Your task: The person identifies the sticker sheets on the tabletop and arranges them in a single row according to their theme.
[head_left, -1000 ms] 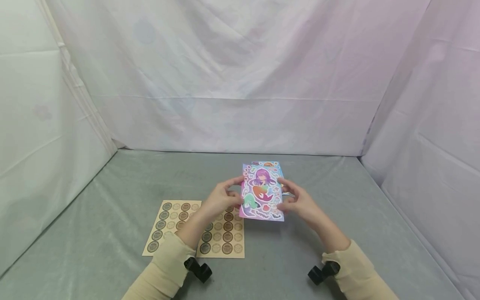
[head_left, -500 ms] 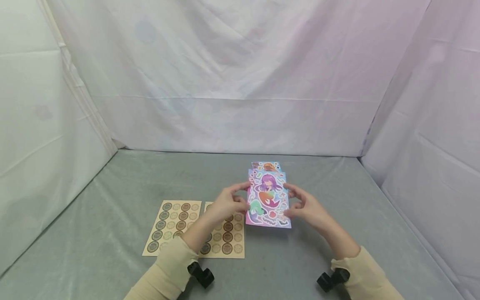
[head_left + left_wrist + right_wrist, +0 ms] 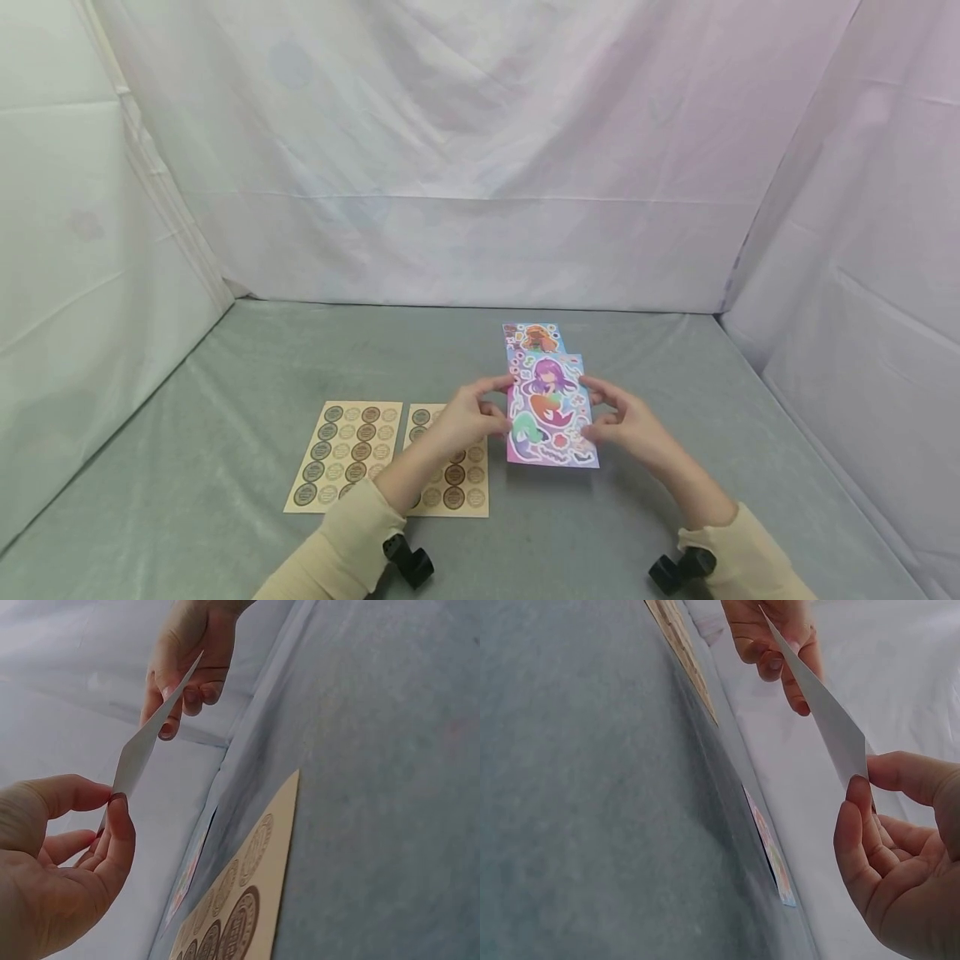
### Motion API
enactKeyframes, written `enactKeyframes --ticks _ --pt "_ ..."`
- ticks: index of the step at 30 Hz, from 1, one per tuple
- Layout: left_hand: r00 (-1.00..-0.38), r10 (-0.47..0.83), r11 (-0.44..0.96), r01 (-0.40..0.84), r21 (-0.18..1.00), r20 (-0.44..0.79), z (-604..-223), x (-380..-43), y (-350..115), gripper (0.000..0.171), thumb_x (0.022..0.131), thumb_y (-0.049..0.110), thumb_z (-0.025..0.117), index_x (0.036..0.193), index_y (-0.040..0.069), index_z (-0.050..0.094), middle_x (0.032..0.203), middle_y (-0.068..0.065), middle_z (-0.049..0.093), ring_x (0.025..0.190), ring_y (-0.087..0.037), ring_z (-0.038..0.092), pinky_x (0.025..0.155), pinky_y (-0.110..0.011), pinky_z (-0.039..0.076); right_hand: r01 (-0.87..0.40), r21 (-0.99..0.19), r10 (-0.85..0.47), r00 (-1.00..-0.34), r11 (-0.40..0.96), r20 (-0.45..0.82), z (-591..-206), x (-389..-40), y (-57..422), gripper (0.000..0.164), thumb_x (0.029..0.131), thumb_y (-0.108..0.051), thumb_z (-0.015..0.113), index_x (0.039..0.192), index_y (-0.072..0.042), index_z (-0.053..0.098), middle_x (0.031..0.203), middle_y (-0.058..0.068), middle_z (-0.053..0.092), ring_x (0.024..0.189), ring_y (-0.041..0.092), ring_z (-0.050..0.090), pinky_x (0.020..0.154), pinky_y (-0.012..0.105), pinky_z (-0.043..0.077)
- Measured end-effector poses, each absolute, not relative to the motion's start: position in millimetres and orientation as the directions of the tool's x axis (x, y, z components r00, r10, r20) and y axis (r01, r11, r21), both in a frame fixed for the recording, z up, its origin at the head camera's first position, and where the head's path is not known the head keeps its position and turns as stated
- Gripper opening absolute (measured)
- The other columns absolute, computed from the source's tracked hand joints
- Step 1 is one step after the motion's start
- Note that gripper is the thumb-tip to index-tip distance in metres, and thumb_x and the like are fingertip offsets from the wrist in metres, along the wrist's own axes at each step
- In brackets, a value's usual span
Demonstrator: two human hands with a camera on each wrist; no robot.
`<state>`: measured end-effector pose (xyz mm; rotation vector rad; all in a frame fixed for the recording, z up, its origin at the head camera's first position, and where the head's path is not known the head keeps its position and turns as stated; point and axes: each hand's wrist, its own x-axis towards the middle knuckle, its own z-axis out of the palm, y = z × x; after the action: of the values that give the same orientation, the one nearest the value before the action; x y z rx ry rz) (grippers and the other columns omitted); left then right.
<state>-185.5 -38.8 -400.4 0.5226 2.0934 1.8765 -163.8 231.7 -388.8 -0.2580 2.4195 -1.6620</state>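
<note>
Grey table point(image 3: 555, 533), held mermaid sheet point(image 3: 551, 410), labels point(image 3: 341, 451) illegible

Pale draped curtains point(image 3: 465, 150), grey cloth-covered table point(image 3: 225, 433)

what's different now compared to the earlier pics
In the head view, the mermaid sticker sheet has moved right and down the picture, uncovering more of the blue sticker sheet behind it. The left hand and right hand moved along, both still pinching its edges; nothing was let go. The blue sheet and the two tan round-sticker sheets stayed put.
</note>
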Motion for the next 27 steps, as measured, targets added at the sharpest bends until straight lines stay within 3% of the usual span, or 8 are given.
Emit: enactKeyframes --ticks 3,8,12,20,27 --pt "-0.894 0.446 0.090 0.093 0.992 0.043 -402 -184 -35 0.066 0.078 -0.010 0.067 0.140 0.002 0.046 0.092 -0.013 0.064 0.068 -0.018 0.063 0.071 -0.044 0.056 -0.033 -0.934 -0.254 -0.965 0.357 -0.063 -390 -162 236 0.074 0.082 -0.009 0.075 0.146 -0.008 0.037 0.115 0.020 0.046 0.072 0.026 0.063 0.072 0.030 0.053" --pt "-0.897 0.440 0.124 0.092 0.988 0.029 -404 -180 -30 0.066 0.077 -0.009 0.068 0.139 0.004 0.048 0.078 -0.010 0.064 0.066 -0.018 0.062 0.069 -0.044 0.055 -0.039 -0.931 -0.259 -0.964 0.362 -0.060 -394 -160 242 0.073 0.082 -0.008 0.074 0.145 -0.006 0.038 0.113 0.020 0.046 0.069 0.025 0.061 0.070 0.029 0.054" --pt "-0.896 0.444 0.130 0.092 0.987 0.025 -406 -177 -26 0.066 0.077 -0.009 0.069 0.139 0.005 0.049 0.070 -0.007 0.063 0.064 -0.017 0.061 0.065 -0.040 0.054 -0.040 -0.926 -0.261 -0.963 0.375 -0.064 -395 -157 246 0.072 0.083 -0.010 0.074 0.145 -0.005 0.038 0.113 0.020 0.045 0.069 0.024 0.061 0.070 0.028 0.053" --pt "-0.896 0.443 0.168 0.077 0.983 -0.006 -409 -168 -18 0.065 0.078 -0.005 0.071 0.138 0.005 0.049 0.071 -0.006 0.065 0.065 -0.015 0.062 0.057 -0.027 0.047 -0.046 -0.902 -0.265 -0.961 0.428 -0.078 -399 -151 257 0.073 0.082 -0.013 0.075 0.145 -0.005 0.039 0.114 0.019 0.048 0.062 0.021 0.054 0.064 0.027 0.047" --pt "-0.898 0.440 0.164 0.055 0.985 -0.023 -411 -162 -10 0.065 0.078 -0.004 0.072 0.138 0.007 0.050 0.069 -0.006 0.064 0.063 -0.015 0.061 0.051 -0.023 0.042 -0.016 -0.905 -0.255 -0.962 0.426 -0.103 -400 -146 263 0.075 0.081 -0.010 0.076 0.145 -0.004 0.038 0.115 0.020 0.047 0.064 0.019 0.055 0.064 0.027 0.048"
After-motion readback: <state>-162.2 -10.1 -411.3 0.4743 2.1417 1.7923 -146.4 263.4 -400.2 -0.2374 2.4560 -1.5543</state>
